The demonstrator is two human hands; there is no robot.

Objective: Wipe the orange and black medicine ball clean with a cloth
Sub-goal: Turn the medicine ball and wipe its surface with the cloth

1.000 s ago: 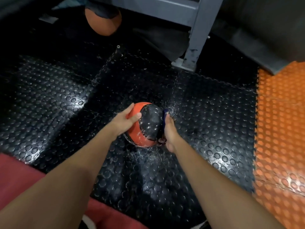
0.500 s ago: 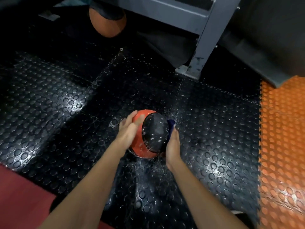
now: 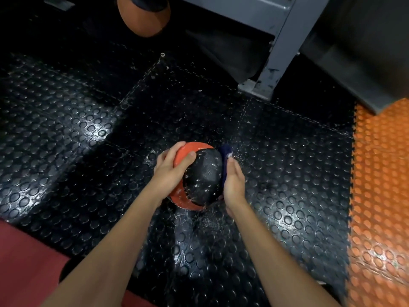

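The orange and black medicine ball (image 3: pixel 202 176) rests on the studded black floor mat, its black panel facing up and speckled with wet spots. My left hand (image 3: pixel 169 168) grips the ball's orange left side, thumb lying across the top. My right hand (image 3: pixel 234 182) presses a dark blue cloth (image 3: pixel 225 155) flat against the ball's right side. Most of the cloth is hidden between my palm and the ball; only its upper end sticks out above my fingers.
A second orange and black ball (image 3: pixel 143 16) lies at the far top left. A grey metal rack leg with a foot plate (image 3: pixel 263 85) stands behind. An orange studded mat (image 3: pixel 380 196) covers the right. A red surface (image 3: pixel 28 260) fills the near left corner.
The view has shifted closer and lower over the ball. My left hand's grip has slid a little on the orange side, and my right hand with the cloth has moved up along the ball's right side.
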